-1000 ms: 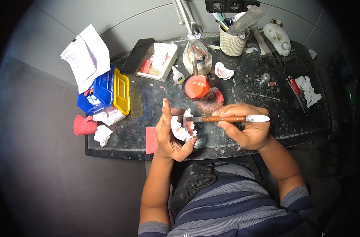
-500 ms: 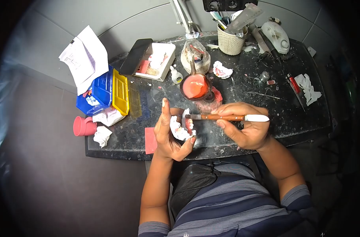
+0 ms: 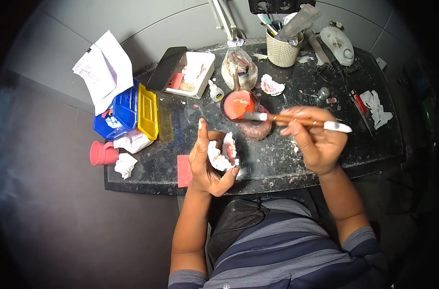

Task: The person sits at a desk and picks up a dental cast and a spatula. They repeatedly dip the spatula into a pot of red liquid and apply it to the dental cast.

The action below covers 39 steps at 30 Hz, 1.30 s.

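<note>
Between the fingers and thumb of my left hand [image 3: 202, 166] is a white plaster dental cast [image 3: 217, 158] with pink wax and teeth along its arch. My left index finger points up past it. My right hand [image 3: 318, 142] grips a wax knife [image 3: 296, 119] by its brown handle, the pale spoon-shaped end sticking out to the right. The knife's blurred dark blade overlaps the lower right rim of a small pan [image 3: 223, 112] of melted pink wax [image 3: 239, 103]. Beneath the pan, a pinkish round base [image 3: 256, 131] is partly hidden.
Left on the desk are a blue and yellow box [image 3: 147, 113], a pink cup [image 3: 103, 153], a pink wax sheet [image 3: 184, 171] and crumpled tissue [image 3: 126, 165]. Behind stand a white box [image 3: 207, 72] and a tool basket [image 3: 283, 52]. Another cast [image 3: 271, 85] lies beyond the pan.
My right hand has moved up and right, taking the wax knife's blade off the cast and over to the pan's edge. My left hand and the cast stay in place.
</note>
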Available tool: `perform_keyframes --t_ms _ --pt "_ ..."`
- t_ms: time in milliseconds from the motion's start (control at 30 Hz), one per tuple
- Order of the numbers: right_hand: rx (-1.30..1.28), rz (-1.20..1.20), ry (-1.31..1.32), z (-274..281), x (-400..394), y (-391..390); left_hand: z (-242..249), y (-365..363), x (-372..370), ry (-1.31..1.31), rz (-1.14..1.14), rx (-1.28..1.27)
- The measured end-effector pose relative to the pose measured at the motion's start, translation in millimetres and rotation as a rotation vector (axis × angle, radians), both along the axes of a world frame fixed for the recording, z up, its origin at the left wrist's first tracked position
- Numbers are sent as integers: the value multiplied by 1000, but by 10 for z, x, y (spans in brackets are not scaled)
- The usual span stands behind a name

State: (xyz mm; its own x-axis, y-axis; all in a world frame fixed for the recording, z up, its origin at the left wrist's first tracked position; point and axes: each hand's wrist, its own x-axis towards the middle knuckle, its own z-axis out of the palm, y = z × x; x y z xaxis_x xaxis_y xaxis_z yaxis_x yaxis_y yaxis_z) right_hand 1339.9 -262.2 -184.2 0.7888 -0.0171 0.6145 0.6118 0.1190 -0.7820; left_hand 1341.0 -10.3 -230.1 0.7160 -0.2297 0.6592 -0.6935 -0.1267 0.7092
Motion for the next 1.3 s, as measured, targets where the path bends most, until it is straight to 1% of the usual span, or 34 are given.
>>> perform_keyframes --t_ms 67,133,200,267,333,400,433,500,533,600,733,800,867,933,1033,1167,1233,1300 --pt "10 -58 31 10 10 -30 26 11 -1 -4 -5 11" --pt "-19 -58 29 -33 23 -22 32 -7 17 -8 -16 22" --pt "-47 -60 26 -35 23 -14 24 -55 36 -79 35 -50" --pt "2 -52 -4 6 25 4 53 -65 4 -47 39 -54" --pt "38 -27 13 -3 1 -3 66 -64 -20 -15 48 -57" --pt "38 127 68 -16 -33 10 64 -72 -26 16 43 -80" --pt "-61 91 21 10 -22 24 57 -70 -9 16 40 -81" --pt "-142 64 13 20 -40 40 38 -59 34 -79 21 -49" --pt "-177 63 -9 38 -36 44 41 -58 17 -78 21 -49" --pt "-190 72 -14 33 -29 43 58 -52 -29 5 47 -54" --pt "-224 97 -16 45 -25 22 47 -62 -32 -1 40 -83" --pt "-185 97 -10 25 -20 28 15 -23 -48 88 -17 -69" --pt "-146 100 -5 7 -14 24 30 -13 -52 91 -15 -61" --pt "-213 158 -21 -3 -8 -11 59 -31 -50 94 -16 -53" --pt "-208 165 -37 16 -1 -2 89 -73 -44 43 31 -101" --pt "-245 137 -57 16 -5 4 87 -66 -39 52 20 -103" --pt "-199 72 -31 27 -17 38 76 -58 -44 41 17 -102" --pt "-186 70 -20 24 -28 47 59 -35 -62 117 -2 -66"
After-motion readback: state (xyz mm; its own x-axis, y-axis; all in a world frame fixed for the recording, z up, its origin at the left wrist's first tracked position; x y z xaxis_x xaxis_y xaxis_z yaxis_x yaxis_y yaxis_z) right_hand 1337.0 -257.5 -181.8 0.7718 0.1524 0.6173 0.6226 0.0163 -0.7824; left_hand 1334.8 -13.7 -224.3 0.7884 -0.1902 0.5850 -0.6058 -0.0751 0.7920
